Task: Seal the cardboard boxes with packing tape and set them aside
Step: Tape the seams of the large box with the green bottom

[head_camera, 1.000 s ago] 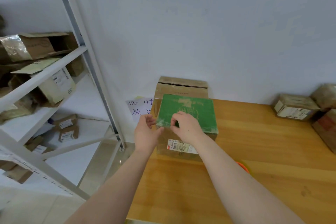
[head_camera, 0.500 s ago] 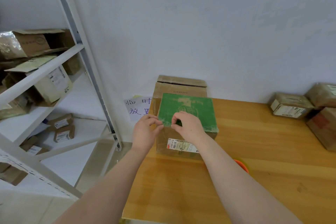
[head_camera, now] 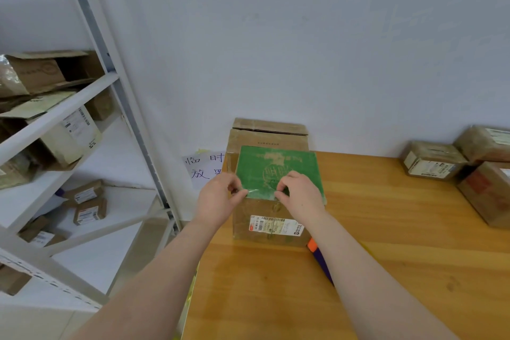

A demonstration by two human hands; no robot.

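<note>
box (head_camera: 269,219) green-topped, far-left corner of bench (head_camera: 386,229) | left hand (head_camera: 219,200), right hand (head_camera: 302,196): fingers pinching apparent clear tape strip (head_camera: 258,191) at top's near edge | strip runs left-right between hands; box just beyond, both equally near

Both hands at the near top edge of a green-topped cardboard box (head_camera: 271,225) on the tabletop (head_camera: 386,229)
The left hand (head_camera: 218,201) and right hand (head_camera: 302,196) each pinch a glossy clear tape strip (head_camera: 254,191) at the box's near-left corner. A second brown box (head_camera: 269,134) stands just behind it, against the wall. An orange-and-purple object (head_camera: 317,254) lies by the right forearm, partly hidden. Labelled parcels (head_camera: 433,160) sit far right; a metal shelf (head_camera: 55,116) stands left
</note>
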